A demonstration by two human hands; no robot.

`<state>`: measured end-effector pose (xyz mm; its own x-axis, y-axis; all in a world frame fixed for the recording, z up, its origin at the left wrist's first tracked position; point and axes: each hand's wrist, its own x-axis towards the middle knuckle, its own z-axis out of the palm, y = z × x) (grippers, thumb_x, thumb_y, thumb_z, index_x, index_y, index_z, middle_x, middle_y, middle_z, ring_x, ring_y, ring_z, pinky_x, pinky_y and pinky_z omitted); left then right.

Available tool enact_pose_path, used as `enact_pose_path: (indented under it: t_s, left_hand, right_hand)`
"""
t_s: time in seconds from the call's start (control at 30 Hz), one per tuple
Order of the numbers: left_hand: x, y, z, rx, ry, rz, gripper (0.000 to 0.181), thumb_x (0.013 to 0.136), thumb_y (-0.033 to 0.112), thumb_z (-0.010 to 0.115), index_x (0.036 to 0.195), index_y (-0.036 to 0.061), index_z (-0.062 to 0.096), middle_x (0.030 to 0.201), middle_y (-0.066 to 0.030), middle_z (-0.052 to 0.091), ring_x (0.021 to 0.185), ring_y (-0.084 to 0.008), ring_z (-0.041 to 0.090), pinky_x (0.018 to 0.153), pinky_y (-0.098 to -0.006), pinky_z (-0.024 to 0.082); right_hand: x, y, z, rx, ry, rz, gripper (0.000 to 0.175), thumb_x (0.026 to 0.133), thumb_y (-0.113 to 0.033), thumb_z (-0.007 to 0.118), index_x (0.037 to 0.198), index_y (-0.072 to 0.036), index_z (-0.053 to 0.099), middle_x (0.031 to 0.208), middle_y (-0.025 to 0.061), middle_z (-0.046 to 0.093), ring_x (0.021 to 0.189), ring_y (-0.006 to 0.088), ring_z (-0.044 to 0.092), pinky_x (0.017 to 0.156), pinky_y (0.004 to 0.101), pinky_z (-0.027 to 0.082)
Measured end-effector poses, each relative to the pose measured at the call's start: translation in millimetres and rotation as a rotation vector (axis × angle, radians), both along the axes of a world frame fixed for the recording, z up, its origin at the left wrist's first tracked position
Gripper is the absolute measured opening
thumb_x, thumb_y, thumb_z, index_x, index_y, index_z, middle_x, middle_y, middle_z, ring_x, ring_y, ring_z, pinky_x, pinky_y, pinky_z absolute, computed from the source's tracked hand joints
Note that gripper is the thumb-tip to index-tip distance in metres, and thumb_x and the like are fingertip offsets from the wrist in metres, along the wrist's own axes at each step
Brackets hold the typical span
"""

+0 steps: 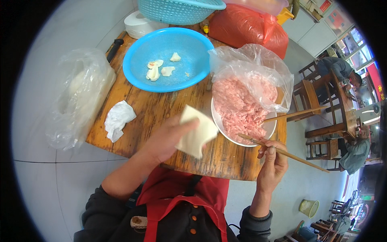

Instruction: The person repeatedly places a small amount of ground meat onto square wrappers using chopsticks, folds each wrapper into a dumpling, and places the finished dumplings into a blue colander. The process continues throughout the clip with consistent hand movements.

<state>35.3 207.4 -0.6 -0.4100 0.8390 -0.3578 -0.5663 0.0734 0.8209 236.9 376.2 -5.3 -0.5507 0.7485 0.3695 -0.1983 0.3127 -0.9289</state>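
My left hand (pixel 169 137) holds a stack of pale square dough wrappers (pixel 198 133) over the front of the wooden table, thumb on top; the hand is slightly blurred. In my right hand (pixel 273 160) is a wooden stick (pixel 299 158), its flat tip over the near edge of the minced meat (pixel 242 106). The pink meat fills a white bowl (pixel 214 116), and a clear plastic bag (pixel 254 60) covers its far side. A second stick (pixel 296 114) leans out of the meat over the right rim. Several wrapped dumplings (pixel 153 72) lie in a blue plastic basket (pixel 130 74).
A crumpled white tissue (pixel 119 118) lies on the wooden table (pixel 151 112). A clear bag (pixel 81 99) hangs at the left edge. Behind stand a paper roll (pixel 142 25), another blue basket (pixel 181 12) and a red bag (pixel 245 25). Seated people (pixel 355 154) occupy tables to the right.
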Motion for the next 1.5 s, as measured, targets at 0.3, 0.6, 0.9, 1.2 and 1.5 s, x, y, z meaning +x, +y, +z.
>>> enact_pose_path:
  t_s: [0.3,0.6,0.9,1.2,1.5]
  left_hand:
    - [34,11,-19,0.032,-0.057,-0.290,0.035,0.095,0.017,0.051,0.124,-0.0018,0.049,0.111,-0.0082,0.060,0.098,-0.0136,0.059,0.083,-0.0292,0.048]
    - [35,9,0,0.092,0.096,-0.489,0.045,0.095,0.017,0.050,0.136,-0.0006,0.042,0.122,-0.0071,0.056,0.109,-0.0128,0.053,0.091,-0.0288,0.044]
    - [29,-2,1,0.223,0.101,-0.342,0.049,0.096,0.027,0.050,0.136,-0.0012,0.042,0.115,-0.0060,0.058,0.103,-0.0106,0.055,0.087,-0.0267,0.045]
    - [25,-8,9,-0.013,0.203,-0.400,0.040,0.095,0.020,0.053,0.129,0.0000,0.050,0.106,-0.0041,0.060,0.090,-0.0083,0.057,0.078,-0.0248,0.046]
    - [23,-16,3,0.039,-0.385,-0.362,0.037,0.094,0.020,0.049,0.124,-0.0033,0.049,0.106,-0.0136,0.063,0.093,-0.0207,0.065,0.081,-0.0334,0.053]
  right_hand:
    - [-6,-16,-12,-0.315,0.176,-0.060,0.013,0.097,-0.012,0.051,0.098,0.001,0.055,0.097,0.0121,0.060,0.074,0.0145,0.056,0.067,0.0279,0.048]
    - [-16,-30,2,-0.293,0.142,-0.077,0.019,0.097,-0.019,0.053,0.094,0.000,0.054,0.079,0.0065,0.057,0.064,0.0143,0.056,0.060,0.0262,0.047]
    - [-20,-27,2,-0.335,0.145,0.068,0.013,0.095,-0.009,0.053,0.100,0.003,0.055,0.088,0.0123,0.062,0.074,0.0189,0.061,0.071,0.0308,0.051]
    - [-18,-37,4,-0.302,0.124,0.149,0.017,0.095,-0.011,0.053,0.104,0.003,0.055,0.097,0.0150,0.064,0.079,0.0207,0.063,0.076,0.0317,0.053]
    - [-11,-39,12,-0.366,0.124,0.074,0.017,0.097,-0.016,0.051,0.103,0.000,0.053,0.093,0.0114,0.062,0.079,0.0187,0.061,0.077,0.0330,0.050]
